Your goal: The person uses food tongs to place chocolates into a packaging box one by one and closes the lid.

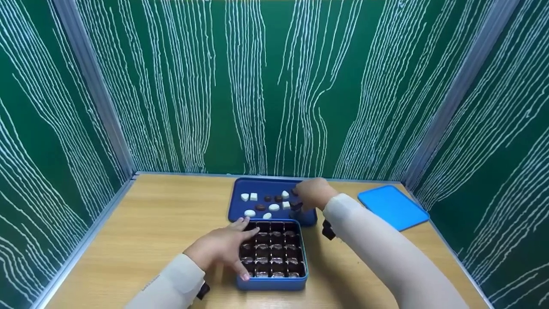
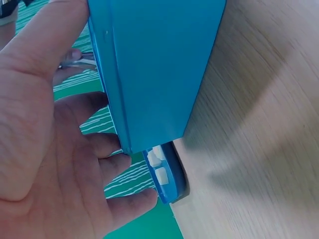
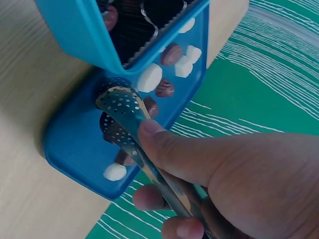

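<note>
My left hand [image 1: 223, 246] spreads over the left side of a blue tin [image 1: 272, 284], its fingers and thumb touching the rim. Inside the tin sits a dark brown insert [image 1: 276, 246] divided into many small compartments. In my right hand [image 1: 316, 193] I hold metal tongs [image 3: 130, 119] with perforated ends. Those ends are over the dark blue tray [image 1: 240, 185], close to a brown chocolate [image 3: 108, 133]; whether they pinch it I cannot tell. Several white chocolates [image 1: 274, 207] and brown chocolates [image 1: 260, 207] are scattered on the tray.
A bright blue flat lid or tray [image 1: 394, 208] lies on the right of the wooden table [image 1: 171, 214]. Green panels [image 1: 274, 107] with white lines stand behind and at both sides. The tin's far edge is right in front of the dark blue tray.
</note>
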A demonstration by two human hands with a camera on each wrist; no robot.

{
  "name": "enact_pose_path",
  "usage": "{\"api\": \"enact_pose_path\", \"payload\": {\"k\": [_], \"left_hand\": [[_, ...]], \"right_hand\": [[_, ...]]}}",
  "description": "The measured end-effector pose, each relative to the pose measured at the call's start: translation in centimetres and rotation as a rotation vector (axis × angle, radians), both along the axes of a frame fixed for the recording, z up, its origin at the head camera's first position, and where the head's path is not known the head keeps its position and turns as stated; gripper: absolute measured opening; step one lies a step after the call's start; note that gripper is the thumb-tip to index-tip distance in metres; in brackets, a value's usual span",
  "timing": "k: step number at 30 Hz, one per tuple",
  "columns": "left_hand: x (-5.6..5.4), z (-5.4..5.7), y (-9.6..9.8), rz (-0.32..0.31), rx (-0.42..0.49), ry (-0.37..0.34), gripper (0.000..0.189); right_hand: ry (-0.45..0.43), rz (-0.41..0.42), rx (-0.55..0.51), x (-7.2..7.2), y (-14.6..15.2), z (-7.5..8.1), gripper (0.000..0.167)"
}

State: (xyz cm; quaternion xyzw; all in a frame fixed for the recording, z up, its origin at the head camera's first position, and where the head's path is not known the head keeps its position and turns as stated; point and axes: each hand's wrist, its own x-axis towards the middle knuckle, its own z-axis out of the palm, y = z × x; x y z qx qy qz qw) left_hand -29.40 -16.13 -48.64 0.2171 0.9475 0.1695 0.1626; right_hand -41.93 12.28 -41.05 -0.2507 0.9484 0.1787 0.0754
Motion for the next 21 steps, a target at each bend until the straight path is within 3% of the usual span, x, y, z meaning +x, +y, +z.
{"api": "enact_pose_path", "payload": {"k": [6,10,15,21], "left_hand": [[-0.1,-0.3,-0.6,-0.016,-0.010,0.027,0.146],[-0.2,-0.4,-0.9,-0.014,-0.044,0.047,0.151],[-0.2,0.0,-0.8,-0.002,-0.101,0.065,0.153],[0.1,0.6,-0.3,0.025,-0.106,0.058,0.152]], "right_hand": [[0.020,-0.029,-0.053,1.1,-0.8,3.0,0.030],[0.031,0.025,-0.055,2.5,-2.2,4.4,0.030],[0.061,0.120,-0.041,4.3,-4.3,4.7,0.036],[0.089,0.191,0.079,5.7,-7.0,4.0,0.036]]}}
